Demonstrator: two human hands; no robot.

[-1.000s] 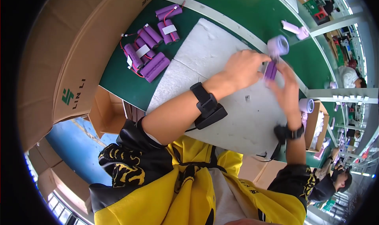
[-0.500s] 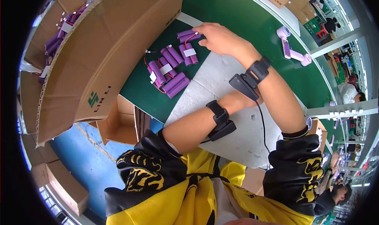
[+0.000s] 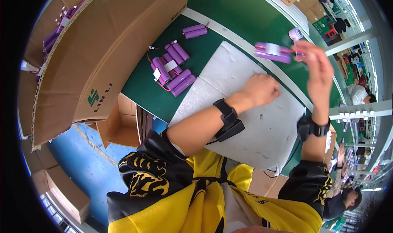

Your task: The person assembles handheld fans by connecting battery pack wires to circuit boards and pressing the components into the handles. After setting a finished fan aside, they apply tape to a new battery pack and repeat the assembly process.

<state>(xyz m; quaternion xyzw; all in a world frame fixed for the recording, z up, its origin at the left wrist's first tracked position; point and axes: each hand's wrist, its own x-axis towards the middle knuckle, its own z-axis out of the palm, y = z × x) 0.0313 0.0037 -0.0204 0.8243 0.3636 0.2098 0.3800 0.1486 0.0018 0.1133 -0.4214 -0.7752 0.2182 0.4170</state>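
My right hand (image 3: 314, 63) is raised at the right over the green bench. Its fingers pinch a purple battery pack (image 3: 273, 52) near its red wires; the pack, with a white label, hangs out to the left of the fingertips. My left hand (image 3: 262, 90) is closed over the white foam sheet (image 3: 213, 81); whatever its curled fingers may hold is hidden. More purple battery packs (image 3: 180, 82) lie in a loose group on the bench at the left, some with red wires and white labels. Another two-cell pack (image 3: 195, 31) lies behind them.
A big cardboard box (image 3: 110, 57) stands at the left, with more purple packs (image 3: 55, 34) beyond its wall. A light purple device with a round head (image 3: 295, 33) is partly behind my right hand. A white strip (image 3: 241, 40) crosses the green bench. Other people work at the far right.
My right hand has taken a labelled battery pack from the group and carried it right, above the bench. My left hand has come into fuller view over the foam.
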